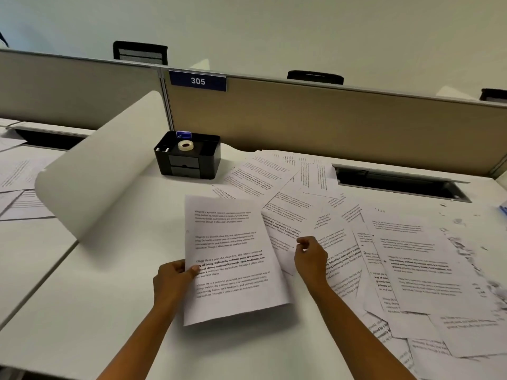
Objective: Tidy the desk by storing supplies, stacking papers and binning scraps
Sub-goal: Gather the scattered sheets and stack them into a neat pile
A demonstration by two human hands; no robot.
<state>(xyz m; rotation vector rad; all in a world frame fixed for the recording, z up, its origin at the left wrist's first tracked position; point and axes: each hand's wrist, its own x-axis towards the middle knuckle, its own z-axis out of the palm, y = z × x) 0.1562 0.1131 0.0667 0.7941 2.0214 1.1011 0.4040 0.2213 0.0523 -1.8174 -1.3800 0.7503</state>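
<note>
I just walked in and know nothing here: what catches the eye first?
A mess of printed pages covers the desk's right half. The left hand holds one sheet up at centre, the right hand beside it. Behind stands a black organizer with a tape roll.

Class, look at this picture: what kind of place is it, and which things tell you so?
Most likely an open-plan office. A low partition bearing the number plate 305 divides rows of desks, office chair backs show behind it, and printed sheets cover the white desk.
</note>
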